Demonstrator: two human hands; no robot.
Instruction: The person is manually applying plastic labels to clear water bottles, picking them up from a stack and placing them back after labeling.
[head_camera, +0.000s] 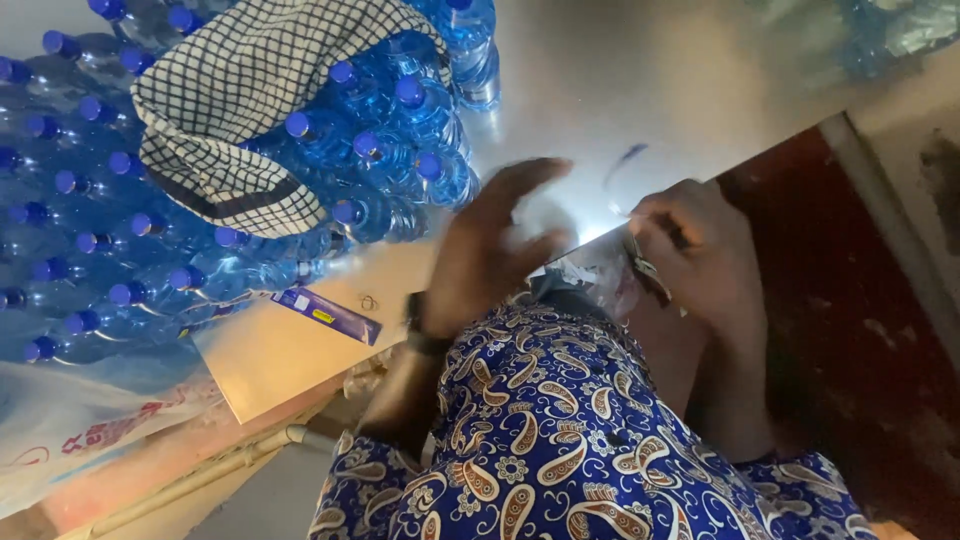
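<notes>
Left hand (495, 240), open, fingers toward 1 o'clock; right hand (690, 245) grips crumpled clear plastic (600, 270); bottled water (380, 150) at 10 o'clock.

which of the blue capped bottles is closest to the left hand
The bottle at the right edge of the pile, just beside the left hand; the other bottles sit farther left or under the checked cloth.

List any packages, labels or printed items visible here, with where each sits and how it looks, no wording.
Small box: flat on the pale tabletop left of the left hand; long, narrow, blue with a yellow patch.
Plastic bag: lower left, under the bottles; translucent white with red print.
Bottle packs: stacked at left; clear blue bottles, blue caps, checked cloth draped on top.
No signs or screens.
</notes>
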